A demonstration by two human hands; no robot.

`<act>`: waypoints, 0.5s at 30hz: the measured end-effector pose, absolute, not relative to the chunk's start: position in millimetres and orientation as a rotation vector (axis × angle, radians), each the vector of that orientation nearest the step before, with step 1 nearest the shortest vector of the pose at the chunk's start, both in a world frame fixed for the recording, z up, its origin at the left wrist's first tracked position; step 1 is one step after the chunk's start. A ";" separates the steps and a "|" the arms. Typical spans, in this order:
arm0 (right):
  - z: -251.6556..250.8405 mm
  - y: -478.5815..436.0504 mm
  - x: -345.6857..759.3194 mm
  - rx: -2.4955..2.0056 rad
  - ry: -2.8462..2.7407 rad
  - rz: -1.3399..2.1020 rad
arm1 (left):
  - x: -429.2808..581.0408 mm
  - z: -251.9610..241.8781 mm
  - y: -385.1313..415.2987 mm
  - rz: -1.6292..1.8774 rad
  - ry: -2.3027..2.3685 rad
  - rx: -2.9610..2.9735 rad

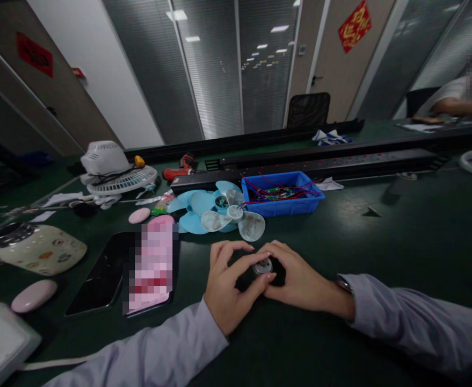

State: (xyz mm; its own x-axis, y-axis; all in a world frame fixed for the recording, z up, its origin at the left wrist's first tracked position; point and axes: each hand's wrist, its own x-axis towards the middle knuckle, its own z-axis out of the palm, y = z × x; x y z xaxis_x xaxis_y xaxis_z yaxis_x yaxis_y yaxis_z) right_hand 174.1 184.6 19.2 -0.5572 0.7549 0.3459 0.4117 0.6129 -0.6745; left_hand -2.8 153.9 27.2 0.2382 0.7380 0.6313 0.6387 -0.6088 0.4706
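Between my two hands is a small round metal part, like a little motor (263, 266), just above or on the dark green tabletop. The thumb and forefinger of my left hand (230, 282) close on it from the left. My right hand (296, 277) meets it from the other side, its fingers partly covering it. Just beyond my hands lie light blue fan blades (197, 209) and a greyish, see-through fan blade (252, 226). Behind them stands a blue bin (292, 207) with red wires and green circuit boards inside.
On the left are two phones (101, 274), a patterned flask (42, 247), a pink oval object (34, 295) and a white box with a cable (2, 338). Farther back stand a white fan (118, 174), a red drill (179, 167) and long black rails (320, 164). Another person (457, 99) sits far right.
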 end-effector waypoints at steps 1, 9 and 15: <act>19.7 184.4 174.1 -0.916 -2.213 0.714 | -2.6 27.0 154.0 1.327 1.332 2.376; 24.9 182.7 175.2 -0.938 -2.240 0.747 | -2.3 26.4 154.2 1.389 1.344 2.344; 23.6 183.4 175.4 -0.933 -2.245 0.734 | -1.9 27.9 154.1 1.399 1.353 2.333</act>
